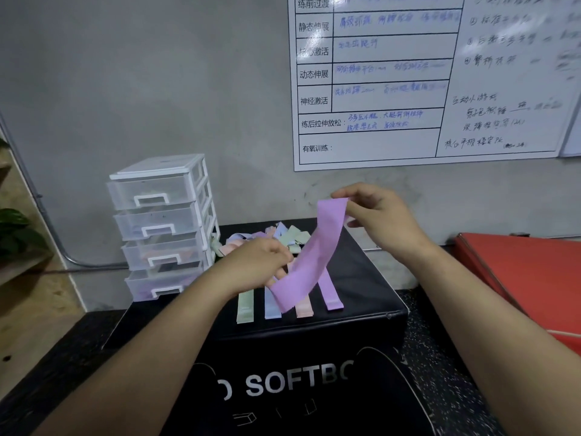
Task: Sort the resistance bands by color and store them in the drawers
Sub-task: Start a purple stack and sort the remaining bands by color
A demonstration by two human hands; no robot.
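A white drawer unit [163, 225] is standing closed at far left, pink shapes showing faintly through its third drawer and lilac through the bottom one; what the top two are holding cannot be made out. Beside it, the left hand [254, 262] is pinching the lower end of a purple band [317, 256] above a green band [244, 306], blue band [272, 306], pink band [303, 308] and second purple strip [330, 294], lying in a row on the black surface [361, 278]. An unsorted pile [283, 236] is waiting behind. The right hand [380, 221], fingers closed on the upper end, is holding it aloft. Should either pinch slip, the stretchy strip could be dropping onto the row and scrambling the colours.
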